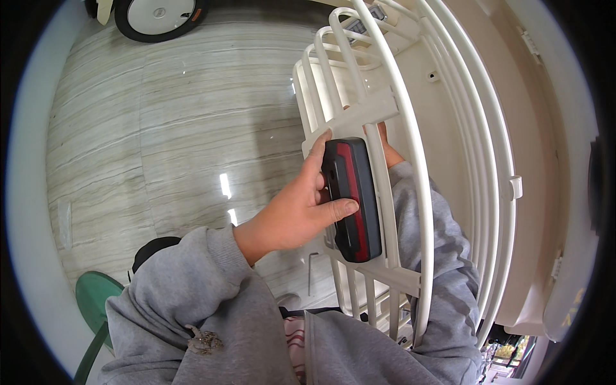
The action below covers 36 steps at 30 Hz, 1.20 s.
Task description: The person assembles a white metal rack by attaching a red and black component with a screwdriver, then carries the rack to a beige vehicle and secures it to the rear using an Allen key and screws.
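Observation:
My left hand (298, 211) grips a black tail light (368, 207) with a red lens strip, thumb on its face and fingers around its far edge. The light sits against a cream mounting plate (346, 120) on the side of a tubular metal rack (409, 120). Behind that plate, inside the rack, is my right hand (382, 137). Only parts of its fingers and wrist show between the bars, so what it touches is hidden. The right forearm (428, 231) passes behind the outer rail.
A thin L-shaped rod (310, 274), perhaps a hex key, appears below the light. Cream body panels (534, 159) rise to the right. A vehicle wheel (156, 14) stands at the far left on the tiled floor (183, 110). A round green object (94, 298) is at lower left.

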Each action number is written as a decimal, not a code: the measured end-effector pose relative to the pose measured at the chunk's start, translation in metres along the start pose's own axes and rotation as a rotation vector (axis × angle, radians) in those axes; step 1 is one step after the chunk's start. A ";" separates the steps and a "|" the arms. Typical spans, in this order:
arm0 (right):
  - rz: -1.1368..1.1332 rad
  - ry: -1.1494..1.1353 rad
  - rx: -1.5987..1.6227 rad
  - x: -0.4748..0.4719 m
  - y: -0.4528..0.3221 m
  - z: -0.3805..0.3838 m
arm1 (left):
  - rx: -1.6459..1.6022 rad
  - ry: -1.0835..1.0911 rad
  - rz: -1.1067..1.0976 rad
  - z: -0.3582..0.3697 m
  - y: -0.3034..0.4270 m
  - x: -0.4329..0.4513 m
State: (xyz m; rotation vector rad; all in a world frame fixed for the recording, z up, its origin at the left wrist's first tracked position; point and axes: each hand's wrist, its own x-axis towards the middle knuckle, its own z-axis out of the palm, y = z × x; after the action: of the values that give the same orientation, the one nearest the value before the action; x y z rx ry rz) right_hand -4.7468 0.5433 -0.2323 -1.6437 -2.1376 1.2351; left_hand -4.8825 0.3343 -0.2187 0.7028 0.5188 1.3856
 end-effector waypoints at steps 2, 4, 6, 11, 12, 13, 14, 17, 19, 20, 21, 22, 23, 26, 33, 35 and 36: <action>-0.011 -0.015 0.046 0.004 0.003 0.001 | 0.032 -0.004 -0.016 -0.002 0.002 0.000; -0.016 -0.044 0.145 0.008 0.007 0.002 | 0.083 -0.015 -0.034 -0.005 0.004 0.000; -0.040 -0.138 0.357 0.011 0.013 0.001 | 0.072 0.002 -0.064 -0.007 0.003 0.000; -0.245 -0.205 -0.542 -0.020 0.029 -0.039 | 0.093 0.026 -0.049 0.001 -0.007 0.011; -0.159 -0.253 -0.687 -0.031 0.029 -0.046 | 0.067 0.030 -0.012 0.001 -0.007 0.013; -0.052 -0.283 -0.691 -0.049 0.032 -0.054 | 0.089 0.047 0.008 0.003 -0.009 0.014; -0.006 -0.324 -0.665 -0.067 0.033 -0.059 | 0.096 0.035 -0.001 0.004 -0.008 0.013; 0.082 -0.375 -0.796 -0.102 0.025 -0.069 | 0.210 0.081 -0.024 0.002 -0.002 0.011; 0.093 -0.374 -0.810 -0.140 0.029 -0.078 | 0.267 0.117 -0.031 0.004 0.000 0.011; 0.153 -0.396 -0.814 -0.157 0.032 -0.082 | 0.283 0.130 -0.033 0.005 0.002 0.012; 0.208 -0.421 -0.814 -0.174 0.036 -0.087 | 0.409 0.154 -0.041 0.006 0.006 0.012; 0.255 -0.449 -0.813 -0.188 0.040 -0.091 | 0.556 0.230 -0.085 0.009 0.009 0.013; 0.254 -0.510 -0.821 -0.199 0.046 -0.092 | 0.620 0.257 0.017 0.013 0.012 0.013; 0.195 -0.528 -0.785 -0.228 0.062 -0.086 | 0.969 0.254 0.463 0.026 0.018 0.021; -0.135 -0.426 -0.837 -0.223 0.078 -0.056 | 1.330 0.008 0.801 0.062 0.006 0.047; -0.174 -0.425 -0.919 -0.223 0.082 -0.052 | 1.323 0.005 0.865 0.065 0.004 0.051; -0.182 -0.417 -0.962 -0.224 0.084 -0.050 | 1.317 0.008 0.887 0.065 0.003 0.052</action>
State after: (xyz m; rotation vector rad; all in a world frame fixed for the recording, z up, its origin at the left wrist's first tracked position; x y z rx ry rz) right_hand -4.5730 0.3783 -0.1840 -1.4388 -3.3908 0.5055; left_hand -4.8322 0.3762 -0.1678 2.1775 1.2368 1.7389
